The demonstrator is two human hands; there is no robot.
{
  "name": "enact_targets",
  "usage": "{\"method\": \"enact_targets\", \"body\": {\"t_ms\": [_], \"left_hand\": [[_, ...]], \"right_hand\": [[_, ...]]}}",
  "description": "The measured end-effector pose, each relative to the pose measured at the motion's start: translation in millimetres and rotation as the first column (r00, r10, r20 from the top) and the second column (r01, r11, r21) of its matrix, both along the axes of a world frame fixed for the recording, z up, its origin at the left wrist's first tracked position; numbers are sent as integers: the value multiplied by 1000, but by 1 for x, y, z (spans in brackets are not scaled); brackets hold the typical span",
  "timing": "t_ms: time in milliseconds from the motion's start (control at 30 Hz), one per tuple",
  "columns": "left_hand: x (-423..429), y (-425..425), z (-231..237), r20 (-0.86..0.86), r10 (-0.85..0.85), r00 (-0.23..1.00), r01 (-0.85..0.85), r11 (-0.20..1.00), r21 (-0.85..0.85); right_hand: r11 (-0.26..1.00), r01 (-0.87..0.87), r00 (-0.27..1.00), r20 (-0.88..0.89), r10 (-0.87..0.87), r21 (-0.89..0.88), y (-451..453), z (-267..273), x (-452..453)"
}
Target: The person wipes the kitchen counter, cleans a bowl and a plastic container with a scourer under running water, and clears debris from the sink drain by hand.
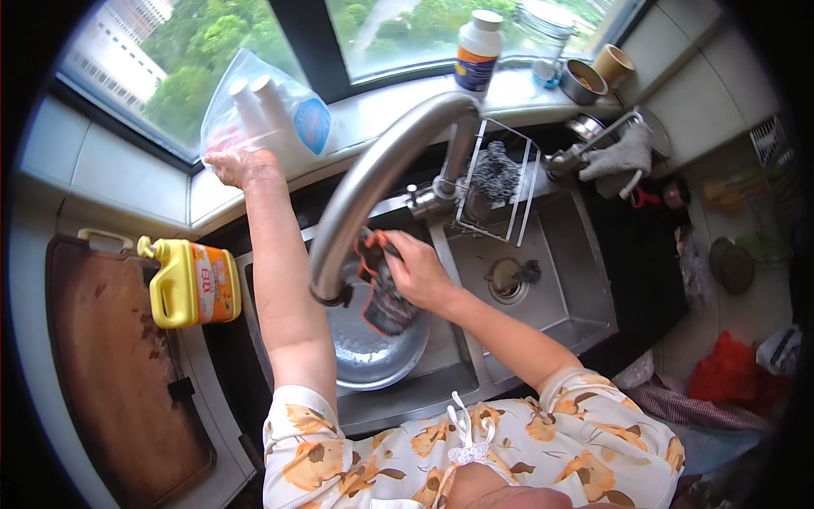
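Observation:
My left hand [247, 169] reaches to the window sill and grips the lower left of a clear plastic bag [219, 121]. White bottles [273, 102] show through the film, one with a blue label. Part of my fingers is hidden by the plastic. Over the left sink basin, my right hand [421, 270] holds a dark cloth [391, 305] with orange edging, blurred and hanging down. Below the cloth sits a round metal bowl [381, 362] with a wet-looking inside. The curved steel faucet [381, 172] arches above, in front of part of the cloth and bowl.
Left of the sink stands a yellow detergent jug [175, 286] beside a brown cutting board [114, 369]. A wire rack [524, 210] holds a dark scrubber [496, 172]. The right basin [547, 280] has a drain strainer. A white bottle [478, 48] stands on the sill.

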State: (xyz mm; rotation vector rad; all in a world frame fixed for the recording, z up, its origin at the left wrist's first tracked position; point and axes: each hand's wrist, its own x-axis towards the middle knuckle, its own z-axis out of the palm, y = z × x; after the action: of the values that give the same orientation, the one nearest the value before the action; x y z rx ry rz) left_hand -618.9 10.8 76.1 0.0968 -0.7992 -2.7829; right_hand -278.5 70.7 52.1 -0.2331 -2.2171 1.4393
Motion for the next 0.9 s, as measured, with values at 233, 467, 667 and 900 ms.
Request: {"method": "enact_targets", "body": {"t_ms": [233,467,667,900], "left_hand": [[46,58,-2,-150,-113,982,89,983,-159],[91,49,11,-99,-288,953,206,850,-484],[169,-30,-2,54,-228,972,159,471,-868],[372,21,4,-14,-877,480,-91,-34,-995]], "right_hand": [[969,246,898,376,-229,3,95,-28,157],[764,566,791,59,-609,309,219,-45,132],[549,390,855,-69,-514,740,209,-99,101],[678,326,913,-32,-408,658,245,-89,61]]}}
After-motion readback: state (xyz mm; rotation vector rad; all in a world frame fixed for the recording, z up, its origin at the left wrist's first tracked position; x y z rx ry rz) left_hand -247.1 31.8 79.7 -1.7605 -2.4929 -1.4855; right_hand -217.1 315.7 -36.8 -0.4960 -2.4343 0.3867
